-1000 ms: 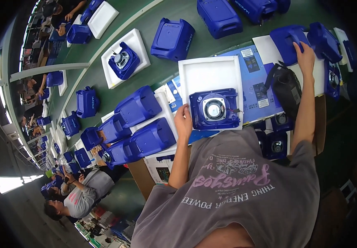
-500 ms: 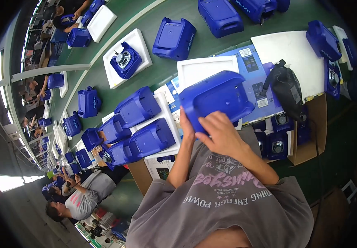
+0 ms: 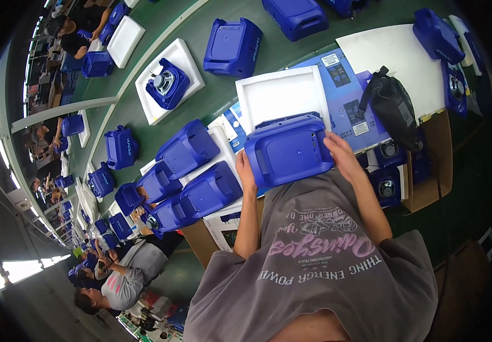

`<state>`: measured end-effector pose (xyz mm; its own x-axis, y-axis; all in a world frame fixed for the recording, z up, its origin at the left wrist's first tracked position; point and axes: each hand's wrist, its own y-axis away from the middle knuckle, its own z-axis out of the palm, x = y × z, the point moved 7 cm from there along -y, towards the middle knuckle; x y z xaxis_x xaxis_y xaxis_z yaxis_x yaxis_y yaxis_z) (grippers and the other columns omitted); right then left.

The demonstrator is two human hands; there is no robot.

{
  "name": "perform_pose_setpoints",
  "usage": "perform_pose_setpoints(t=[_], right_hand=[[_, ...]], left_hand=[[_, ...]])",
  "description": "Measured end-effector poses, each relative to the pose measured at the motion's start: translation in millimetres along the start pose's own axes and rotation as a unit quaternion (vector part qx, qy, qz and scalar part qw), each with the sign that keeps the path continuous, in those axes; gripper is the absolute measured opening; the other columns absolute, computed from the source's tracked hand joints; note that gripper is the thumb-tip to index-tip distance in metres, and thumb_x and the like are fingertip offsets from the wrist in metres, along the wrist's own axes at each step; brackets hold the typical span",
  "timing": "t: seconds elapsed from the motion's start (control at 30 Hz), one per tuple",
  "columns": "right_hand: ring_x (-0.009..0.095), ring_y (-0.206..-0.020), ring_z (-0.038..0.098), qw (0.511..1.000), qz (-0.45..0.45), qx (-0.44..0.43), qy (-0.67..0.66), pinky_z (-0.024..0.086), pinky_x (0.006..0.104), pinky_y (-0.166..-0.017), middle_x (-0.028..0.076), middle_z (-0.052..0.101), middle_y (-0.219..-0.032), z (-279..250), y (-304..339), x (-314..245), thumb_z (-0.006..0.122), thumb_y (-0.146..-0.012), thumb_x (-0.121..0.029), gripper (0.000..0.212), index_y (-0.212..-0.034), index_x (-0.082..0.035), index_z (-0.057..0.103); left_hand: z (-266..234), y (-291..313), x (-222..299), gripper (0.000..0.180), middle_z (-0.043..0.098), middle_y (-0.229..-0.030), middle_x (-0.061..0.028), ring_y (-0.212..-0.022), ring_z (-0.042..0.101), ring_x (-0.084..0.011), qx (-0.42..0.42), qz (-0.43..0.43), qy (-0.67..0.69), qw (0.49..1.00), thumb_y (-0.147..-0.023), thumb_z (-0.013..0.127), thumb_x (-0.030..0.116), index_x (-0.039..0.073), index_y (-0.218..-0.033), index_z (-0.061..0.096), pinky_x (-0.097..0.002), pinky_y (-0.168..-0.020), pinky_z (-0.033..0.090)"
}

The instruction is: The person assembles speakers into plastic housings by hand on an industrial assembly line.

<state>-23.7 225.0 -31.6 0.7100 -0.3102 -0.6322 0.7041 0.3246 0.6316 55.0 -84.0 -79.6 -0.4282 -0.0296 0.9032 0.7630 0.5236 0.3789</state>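
A blue plastic speaker housing [image 3: 294, 151] is held in front of me at the bench edge, its broad back panel facing up. My left hand [image 3: 246, 170] grips its left side, partly hidden by the housing. On the right side my right hand [image 3: 342, 154] clasps its end, fingers bent round the edge. Just beyond the housing lies a white foam tray [image 3: 283, 94], overlapped by its far edge. Several more blue housings [image 3: 210, 185] rest to my left on white foam.
A black pouch [image 3: 391, 105] lies on the right on a blue printed sheet [image 3: 337, 80]. Past it is a white board [image 3: 385, 54]. A green conveyor [image 3: 223, 94] carries more housings and a foam tray with an exposed speaker driver [image 3: 165, 82]. A cardboard box [image 3: 428, 171] holds speaker parts below right.
My right hand has moved from the housing's near edge to its right side. The housing has turned level and come lower, uncovering more of the foam tray behind it.
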Motion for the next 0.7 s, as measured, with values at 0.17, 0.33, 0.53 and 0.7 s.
perform_pose_setpoints(t=[0.17, 0.33, 0.53, 0.7], right_hand=[[0.009, -0.089, 0.057, 0.987, -0.099, 0.042, 0.121, 0.046, 0.0242, -0.079, 0.002, 0.065, -0.094, -3, 3, -10, 0.062, -0.093, -0.011, 0.017, -0.104, 0.002, 0.063], [0.007, -0.083, 0.057, 0.982, -0.122, 0.051, 0.132, 0.045, 0.0223, -0.074, 0.001, 0.065, -0.09, -11, -11, -11, 0.063, -0.093, -0.012, 0.017, -0.104, 0.001, 0.063], [0.008, -0.09, 0.059, 0.989, -0.119, 0.028, 0.087, 0.047, 0.0231, -0.081, 0.003, 0.066, -0.097, -10, -22, 0, 0.06, -0.096, -0.012, 0.018, -0.11, 0.0, 0.06], [0.005, -0.077, 0.054, 0.984, -0.146, 0.041, 0.09, 0.043, 0.021, -0.068, 0.0, 0.064, -0.085, -5, -22, 3, 0.06, -0.095, -0.011, 0.015, -0.106, 0.0, 0.06]], left_hand=[[10, 9, 46, 0.041, 0.062, -0.099, -0.0029, -0.086, 0.055, -0.0089, -0.104, -0.068, 0.021, 0.992, -0.103, 0.046, 0.036, -0.001, -0.116, 0.061, -0.0241, -0.077, 0.046], [21, 3, 57, 0.042, 0.065, -0.094, -0.0031, -0.082, 0.054, -0.008, -0.105, -0.095, -0.072, 0.987, -0.096, 0.061, 0.037, -0.002, -0.111, 0.066, -0.0214, -0.072, 0.043], [25, -3, 54, 0.04, 0.065, -0.093, -0.0006, -0.08, 0.055, -0.0076, -0.093, -0.091, -0.015, 0.991, -0.095, 0.064, 0.035, -0.002, -0.111, 0.067, -0.0223, -0.071, 0.044], [19, -6, 58, 0.037, 0.066, -0.095, -0.0009, -0.082, 0.058, -0.0089, -0.06, -0.119, 0.033, 0.991, -0.095, 0.065, 0.031, -0.001, -0.113, 0.068, -0.0229, -0.073, 0.046]])
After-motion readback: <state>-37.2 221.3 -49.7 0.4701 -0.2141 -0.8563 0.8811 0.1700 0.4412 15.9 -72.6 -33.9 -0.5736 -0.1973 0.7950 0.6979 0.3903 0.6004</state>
